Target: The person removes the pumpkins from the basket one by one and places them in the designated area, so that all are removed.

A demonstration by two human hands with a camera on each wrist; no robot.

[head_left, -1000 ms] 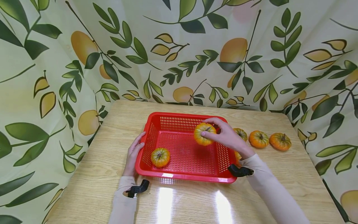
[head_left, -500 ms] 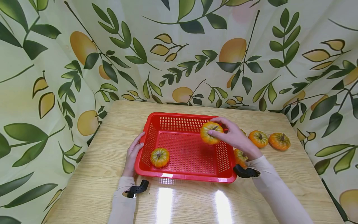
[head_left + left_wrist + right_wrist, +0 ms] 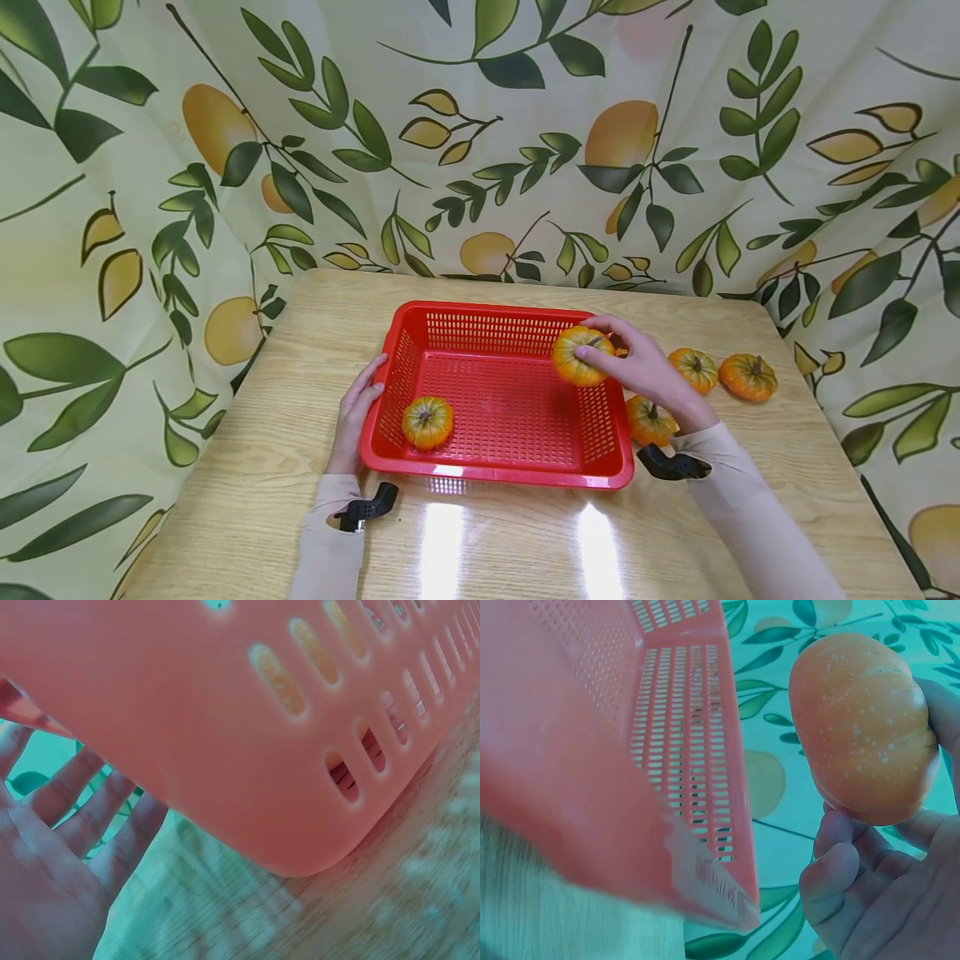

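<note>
My right hand (image 3: 637, 358) holds a small orange pumpkin (image 3: 579, 357) by its sides, above the right part of a red plastic basket (image 3: 495, 479). In the right wrist view, the pumpkin's smooth speckled underside (image 3: 862, 727) shows, with fingers around its edge. My left hand (image 3: 350, 421) touches the basket's left rim. The left wrist view shows that hand's fingers (image 3: 116, 859) fairly straight, with their tips hidden behind the basket's edge (image 3: 187, 750). Inside the basket, a second pumpkin (image 3: 427, 422) sits in the front left corner.
Right of the basket, several more pumpkins lie on the wooden table (image 3: 772, 483): one close beside its wall (image 3: 651, 421), another farther back (image 3: 693, 370), and one at the far right (image 3: 748, 377). A leaf-patterned cloth (image 3: 480, 125) surrounds the table's back and sides.
My right hand has moved to the right with the pumpkin, from over the basket's middle right toward its right rim. The left hand and the basket have stayed in place.
</note>
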